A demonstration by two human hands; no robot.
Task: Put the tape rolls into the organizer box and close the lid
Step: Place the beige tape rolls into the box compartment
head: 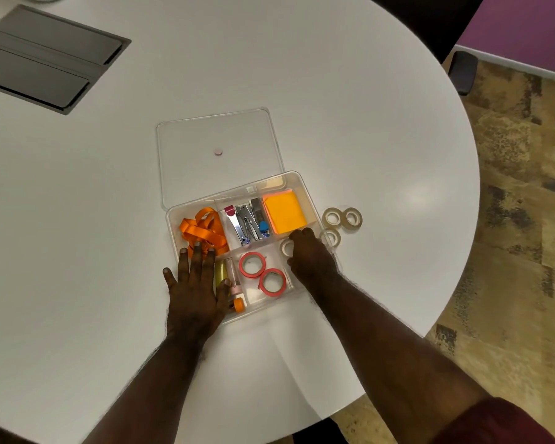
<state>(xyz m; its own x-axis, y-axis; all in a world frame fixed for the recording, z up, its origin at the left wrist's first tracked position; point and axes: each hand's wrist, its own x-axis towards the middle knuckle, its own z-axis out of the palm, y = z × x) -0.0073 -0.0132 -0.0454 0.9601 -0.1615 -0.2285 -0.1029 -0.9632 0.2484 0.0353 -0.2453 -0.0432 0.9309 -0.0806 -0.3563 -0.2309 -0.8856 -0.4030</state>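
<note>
The right hand [308,256] curls down around a pale tape roll [286,247] in the lower-right compartment of the clear plastic organizer box [305,184], while the left hand [194,283] lies flat and spread on the box's left edge; if it lifts, the light box could skid. Three clear tape rolls [342,219] wait right of the box, and a stacked roll could block the detached clear lid [218,149] (lying above). The round white tabletop [366,123] fills the frame, with mottled brown carpet [510,203] at right.
</note>
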